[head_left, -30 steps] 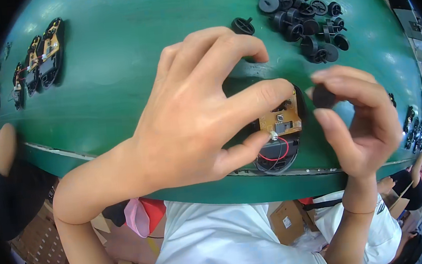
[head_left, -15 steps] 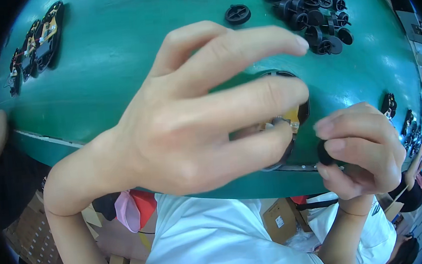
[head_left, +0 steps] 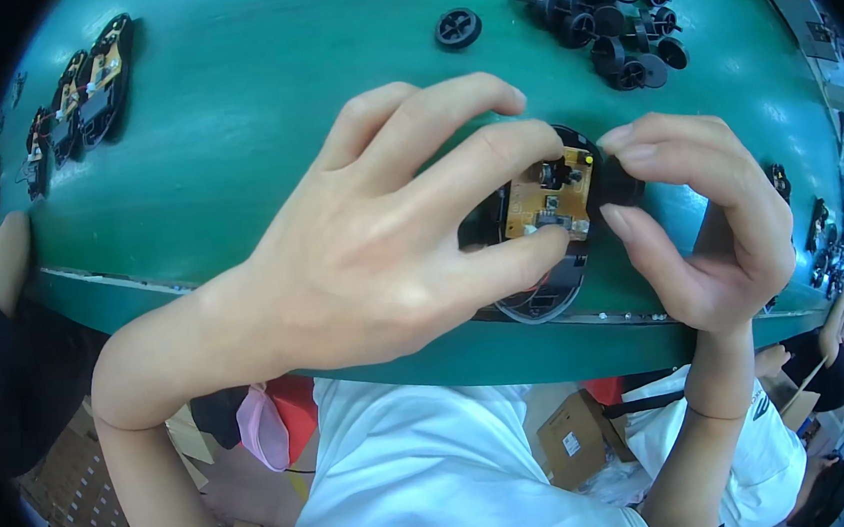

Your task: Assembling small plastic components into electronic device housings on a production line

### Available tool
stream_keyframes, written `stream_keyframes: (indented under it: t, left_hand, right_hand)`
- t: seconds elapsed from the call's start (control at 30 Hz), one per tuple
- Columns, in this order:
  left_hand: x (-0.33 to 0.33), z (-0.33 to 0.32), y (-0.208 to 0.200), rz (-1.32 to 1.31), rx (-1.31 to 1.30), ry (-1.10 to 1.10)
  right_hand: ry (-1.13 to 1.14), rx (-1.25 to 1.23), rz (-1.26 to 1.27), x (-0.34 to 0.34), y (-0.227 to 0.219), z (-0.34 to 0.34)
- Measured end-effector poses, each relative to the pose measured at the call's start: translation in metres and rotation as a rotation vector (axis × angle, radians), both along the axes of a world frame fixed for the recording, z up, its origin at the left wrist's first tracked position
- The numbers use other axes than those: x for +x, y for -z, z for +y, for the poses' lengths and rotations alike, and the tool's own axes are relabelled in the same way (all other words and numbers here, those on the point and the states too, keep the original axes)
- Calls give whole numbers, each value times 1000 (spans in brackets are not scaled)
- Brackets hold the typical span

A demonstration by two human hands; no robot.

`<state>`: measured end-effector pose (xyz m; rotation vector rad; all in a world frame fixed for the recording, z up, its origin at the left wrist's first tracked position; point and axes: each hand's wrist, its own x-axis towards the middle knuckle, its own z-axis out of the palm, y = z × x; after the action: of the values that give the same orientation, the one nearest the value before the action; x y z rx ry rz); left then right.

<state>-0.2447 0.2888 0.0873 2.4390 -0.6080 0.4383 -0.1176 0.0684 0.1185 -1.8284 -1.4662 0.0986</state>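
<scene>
A black oval chassis [head_left: 566, 276] with a yellow-brown circuit board [head_left: 528, 209] lies in front of me near the table's front edge. My left hand [head_left: 388, 221] reaches over it from the left, thumb and forefinger bent onto the board area, the other fingers raised; they hide the chassis's left side. At the chassis's right side, a black wheel [head_left: 619, 184] sits between the thumb and fingers of my right hand [head_left: 718, 207]. The wheel is partly hidden, and I cannot tell whether it touches the chassis.
Several black wheels with axles [head_left: 607, 21] are heaped at the far right of the green table [head_left: 228, 110]. One loose wheel [head_left: 458, 28] lies left of them. More chassis [head_left: 105, 85] stand in a row at the far left. Another person's arm [head_left: 6, 260] rests at the left edge.
My right hand has moved up and left with the black wheel, to the chassis's right side. My left hand's fingers have drawn back leftward and bent, uncovering more of the circuit board.
</scene>
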Motion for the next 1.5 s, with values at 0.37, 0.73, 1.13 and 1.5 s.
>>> stream_keyframes:
  t: [0.37,0.73,1.13,1.5]
  left_hand:
    - [-3,4,2,10,35,-13]
    - [6,4,6,-3,-109,62]
    - [41,-16,9,-19,-410,-70]
    - [44,-20,15,-65,-364,3]
  right_hand:
    - [189,-68,-37,-20,2,18]
    - [252,-169,-98,-29,-8,14]
    - [240,-129,-31,-23,-4,5]
    - [279,-219,-237,-32,-21,4]
